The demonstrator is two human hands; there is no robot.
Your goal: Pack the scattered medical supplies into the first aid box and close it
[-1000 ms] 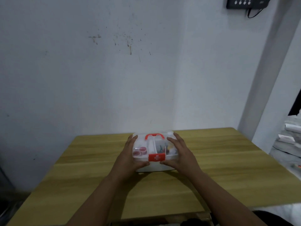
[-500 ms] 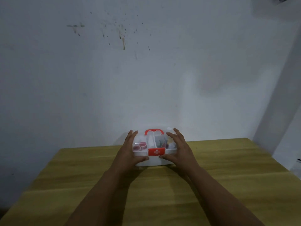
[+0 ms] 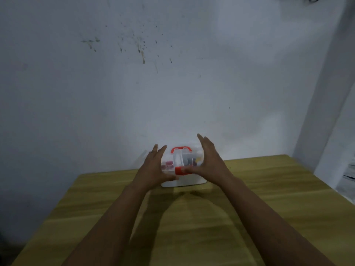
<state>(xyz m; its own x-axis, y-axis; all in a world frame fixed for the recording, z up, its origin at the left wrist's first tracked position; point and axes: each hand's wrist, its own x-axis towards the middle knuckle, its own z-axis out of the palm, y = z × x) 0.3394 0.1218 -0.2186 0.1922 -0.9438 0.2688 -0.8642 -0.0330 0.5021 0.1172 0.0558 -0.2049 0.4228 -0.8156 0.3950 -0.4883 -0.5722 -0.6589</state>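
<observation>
While the white plastic first aid box with its clear lid (image 3: 183,169) is sitting on the far part of the yellow-green wooden table (image 3: 269,198), close to the stained pale wall (image 3: 134,83), 2 bare hands are flanking it. No loose supplies are showing anywhere on the tabletop, and small items, among them what look like 2 red-rimmed rolls (image 3: 167,165), are showing through the lid, so packing seems finished and only the closing seems to be in hand.

On the box's left end, the left hand (image 3: 151,168) is lying with fingers straight and spread, not curled around anything; its thumb is reaching toward the red front latch (image 3: 179,170). On the other side, the right hand (image 3: 208,160) is standing at the right end with fingers extended upward and loose, its thumb lying across the front near the same latch. Neither hand is clenching; whether the palms are truly pressing the plastic or just hovering beside it, I cannot tell, since the picture is blurred.

This two-sided placing is probably serving to steady the light box against sliding while the thumbs work the catch. Above, the red carry handle (image 3: 181,149) is standing upright on the lid, untouched. Whether the latch is fully snapped is not clear.
</observation>
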